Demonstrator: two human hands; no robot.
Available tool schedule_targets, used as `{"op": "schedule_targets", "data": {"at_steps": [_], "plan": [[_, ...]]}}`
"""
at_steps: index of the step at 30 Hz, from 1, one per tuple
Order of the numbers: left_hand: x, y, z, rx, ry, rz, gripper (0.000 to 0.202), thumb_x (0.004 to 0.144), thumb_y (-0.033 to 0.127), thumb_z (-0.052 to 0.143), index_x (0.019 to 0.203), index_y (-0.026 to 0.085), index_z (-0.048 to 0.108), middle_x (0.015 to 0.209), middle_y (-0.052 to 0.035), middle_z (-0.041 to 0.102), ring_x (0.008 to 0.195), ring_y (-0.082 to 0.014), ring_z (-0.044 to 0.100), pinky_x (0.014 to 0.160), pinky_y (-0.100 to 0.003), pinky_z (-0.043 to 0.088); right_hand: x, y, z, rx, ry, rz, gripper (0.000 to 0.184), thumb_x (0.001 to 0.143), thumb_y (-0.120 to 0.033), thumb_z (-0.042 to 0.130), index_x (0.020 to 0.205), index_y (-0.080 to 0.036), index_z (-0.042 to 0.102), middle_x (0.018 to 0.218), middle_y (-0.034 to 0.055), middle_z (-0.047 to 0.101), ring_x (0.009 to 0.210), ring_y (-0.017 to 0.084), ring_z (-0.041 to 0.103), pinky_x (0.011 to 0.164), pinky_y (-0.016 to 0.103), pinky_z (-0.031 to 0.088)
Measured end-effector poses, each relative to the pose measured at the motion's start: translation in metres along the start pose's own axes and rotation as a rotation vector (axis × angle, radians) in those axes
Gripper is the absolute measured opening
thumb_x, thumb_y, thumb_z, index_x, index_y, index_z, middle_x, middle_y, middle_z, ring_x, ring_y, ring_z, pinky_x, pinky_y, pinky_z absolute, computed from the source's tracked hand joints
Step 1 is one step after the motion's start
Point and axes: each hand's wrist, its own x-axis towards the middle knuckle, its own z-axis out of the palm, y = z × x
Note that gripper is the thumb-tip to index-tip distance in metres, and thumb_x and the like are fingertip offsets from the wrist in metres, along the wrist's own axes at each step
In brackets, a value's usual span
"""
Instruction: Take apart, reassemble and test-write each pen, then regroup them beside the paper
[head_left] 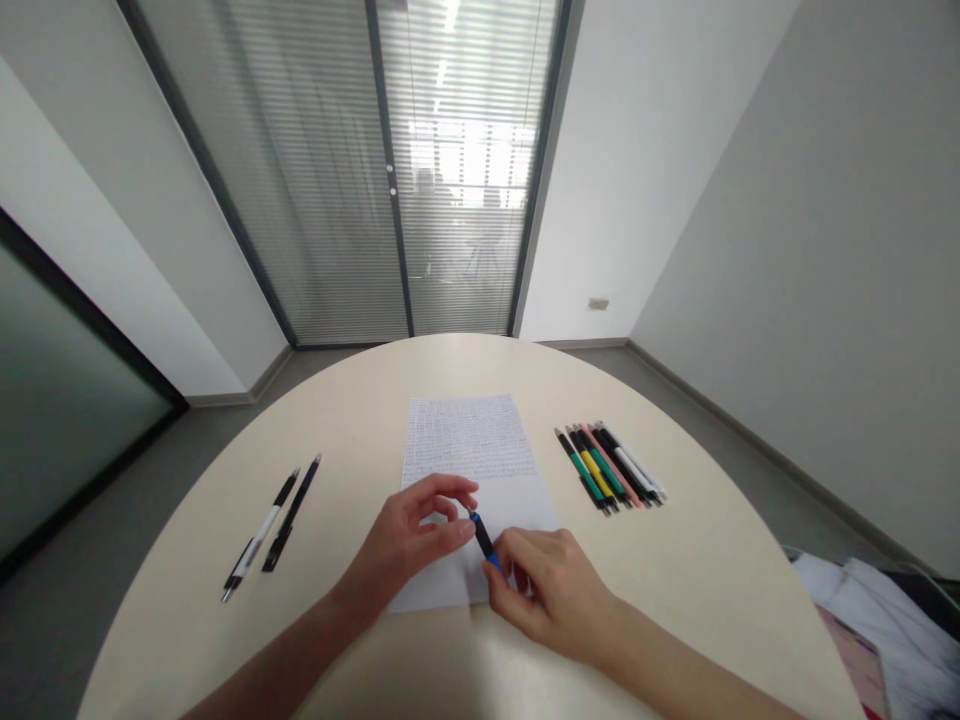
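A blue pen with a black grip [484,537] slants between my two hands, its upper end pointing toward my left hand. My right hand [551,590] is closed around the lower part of this pen, hiding that end. Thumb and index finger of my left hand [420,530] are curved and apart, close beside the pen's upper end; whether the thumb touches it is hard to tell. Beneath both hands lies a sheet of paper [472,435], its upper half covered in lines of handwriting and its lower part blank where visible.
On the round table [360,400], a black-and-white pen [260,535] and a dark pen [292,512] lie at left. A row of several pens [607,465], green, yellow, pink, black and white, lies at right. White cloth or paper [892,620] sits beyond the table's right edge.
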Motion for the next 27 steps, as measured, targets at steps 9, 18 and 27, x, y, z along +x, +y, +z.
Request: {"op": "schedule_targets", "data": {"at_steps": [9,18,27], "plan": [[0.005,-0.001,-0.011,0.159,0.065,0.019,0.029,0.078,0.040,0.067,0.097,0.019,0.066,0.091,-0.0058,0.066,0.075,-0.0176,0.058,0.056,-0.024,0.043,0.001,0.000,-0.003,0.053,0.028,0.033,0.016,0.086,-0.021,0.050,0.071,-0.021,0.045,0.055,-0.0046,0.051,0.046,0.009,0.050,0.049,0.019,0.034],[0.013,-0.019,-0.026,0.943,0.143,0.102,0.021,0.079,0.025,0.059,0.097,0.017,0.068,0.092,-0.0067,0.066,0.077,-0.0217,0.060,0.077,-0.037,0.047,0.002,0.005,-0.004,0.122,0.086,0.092,0.019,0.089,-0.022,0.048,0.070,-0.021,0.043,0.055,-0.0055,0.049,0.044,0.007,0.047,0.048,0.018,0.035],[0.013,-0.015,-0.021,0.241,0.116,-0.001,0.015,0.077,0.032,0.071,0.087,0.020,0.071,0.087,-0.0041,0.073,0.082,-0.0184,0.065,0.078,-0.028,0.049,0.000,0.006,-0.001,0.134,0.060,0.133,0.018,0.090,-0.024,0.049,0.072,-0.021,0.046,0.052,-0.0063,0.054,0.039,0.006,0.047,0.044,0.017,0.033]]}}
